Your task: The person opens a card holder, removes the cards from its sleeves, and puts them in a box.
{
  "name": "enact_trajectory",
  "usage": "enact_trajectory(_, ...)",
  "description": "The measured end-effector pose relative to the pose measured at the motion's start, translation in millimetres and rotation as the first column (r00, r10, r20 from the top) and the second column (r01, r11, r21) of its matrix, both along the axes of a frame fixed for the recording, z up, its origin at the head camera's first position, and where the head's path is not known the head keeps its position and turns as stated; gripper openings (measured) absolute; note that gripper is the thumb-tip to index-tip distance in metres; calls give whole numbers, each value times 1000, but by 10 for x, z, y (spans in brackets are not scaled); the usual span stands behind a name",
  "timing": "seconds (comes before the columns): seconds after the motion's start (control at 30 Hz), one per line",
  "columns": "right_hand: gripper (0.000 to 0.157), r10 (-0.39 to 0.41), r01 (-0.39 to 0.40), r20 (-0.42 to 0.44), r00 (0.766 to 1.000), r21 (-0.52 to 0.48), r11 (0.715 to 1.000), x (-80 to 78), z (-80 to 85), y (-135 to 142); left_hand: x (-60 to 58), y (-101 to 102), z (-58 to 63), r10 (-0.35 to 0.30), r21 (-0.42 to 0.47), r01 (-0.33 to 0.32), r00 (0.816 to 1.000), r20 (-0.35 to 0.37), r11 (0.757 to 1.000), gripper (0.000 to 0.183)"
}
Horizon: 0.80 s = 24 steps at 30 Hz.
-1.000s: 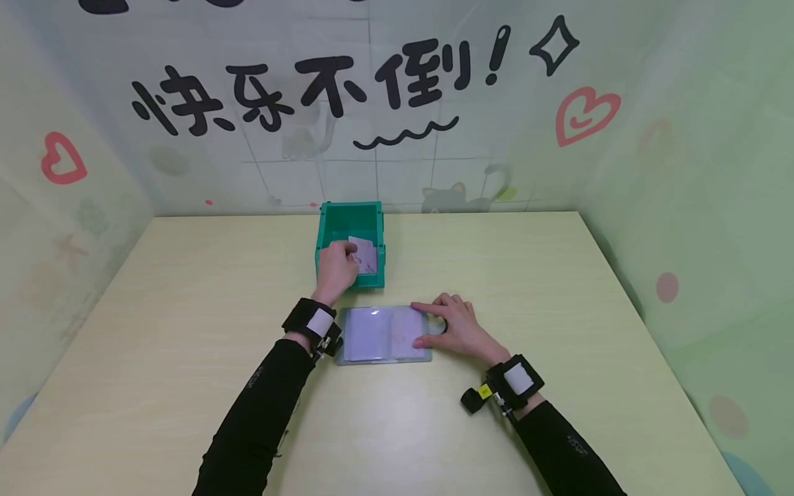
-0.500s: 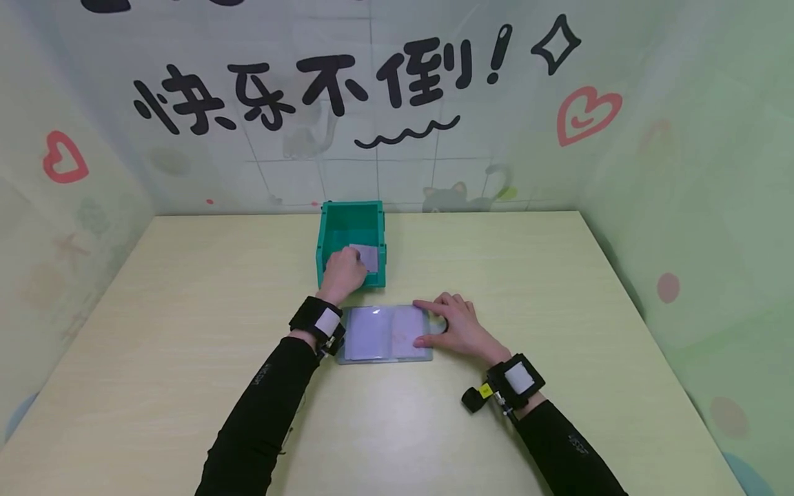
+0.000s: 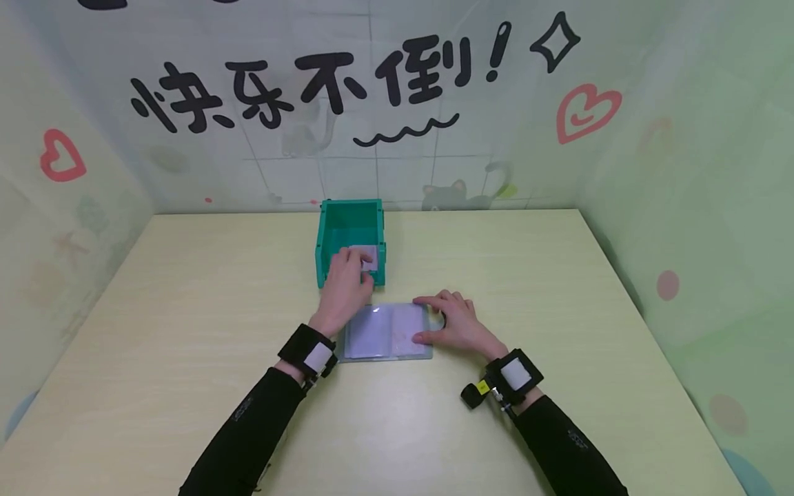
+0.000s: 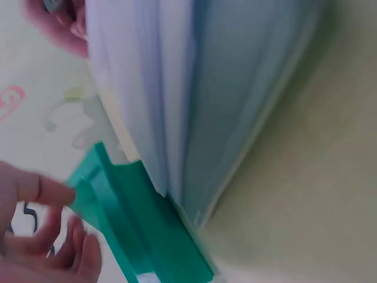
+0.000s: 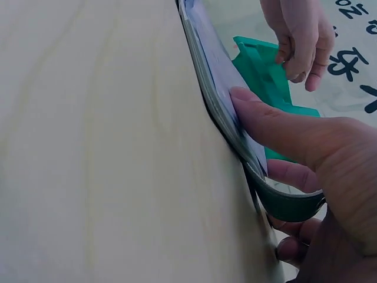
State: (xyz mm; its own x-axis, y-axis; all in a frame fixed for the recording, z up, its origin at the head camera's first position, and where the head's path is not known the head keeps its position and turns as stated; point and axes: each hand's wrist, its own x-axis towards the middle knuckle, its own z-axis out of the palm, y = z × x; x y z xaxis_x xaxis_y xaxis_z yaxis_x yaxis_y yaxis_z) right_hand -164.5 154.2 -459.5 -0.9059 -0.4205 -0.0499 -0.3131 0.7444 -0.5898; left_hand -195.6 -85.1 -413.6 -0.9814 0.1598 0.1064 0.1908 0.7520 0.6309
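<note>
An open card album (image 3: 369, 334) with clear sleeves lies flat on the table. My right hand (image 3: 459, 324) rests at its right end, thumb pressing the page and index finger along the far edge. In the right wrist view the thumb (image 5: 247, 97) lies on the page, and a dark curved flap (image 5: 288, 203) bends up beside the fingers. My left hand (image 3: 347, 286) hovers over the near edge of the green bin (image 3: 322, 238), fingers loosely bent, with nothing visible between them. Lilac cards (image 3: 370, 256) lie in the bin, partly hidden by this hand.
Pale wooden tabletop (image 3: 186, 331) extends to both sides of the album. A printed backdrop (image 3: 260, 165) stands right behind the bin, and side panels (image 3: 701, 241) flank the table. The bin stands just beyond the album.
My left hand reached into the bin over the cards, then drew back toward its near edge, its fingers loosening. The right hand and album have stayed in place.
</note>
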Motion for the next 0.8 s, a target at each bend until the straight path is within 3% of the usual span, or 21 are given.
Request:
enact_trajectory(0.1,69,-9,9,5,1000,5,1000,6,28,-20,150,-21,-45,-142,32,139,983,116,990,33)
enact_trajectory(0.2,67,-20,20,18,1000,-4,1000,11,54,-35,239,-31,-101,-258,44,255,936,239,966,48)
enact_trajectory(0.27,66,-25,25,25,999,-15,1000,10,62,-44,263,-37,-139,-293,38,294,916,273,955,58)
enact_trajectory(0.47,59,-64,66,47,997,-44,997,-9,47,-78,263,-52,-188,-306,56,304,902,305,951,63)
enact_trajectory(0.63,35,-101,112,77,992,-152,982,-38,30,-94,255,-99,-215,-320,117,298,896,306,947,48)
enact_trajectory(0.73,22,-53,74,87,995,-253,965,-43,50,-87,248,-137,-246,-328,146,297,900,288,944,32)
enact_trajectory(0.8,23,11,16,85,996,-310,951,-42,68,-88,251,-161,-255,-330,166,293,901,283,942,25)
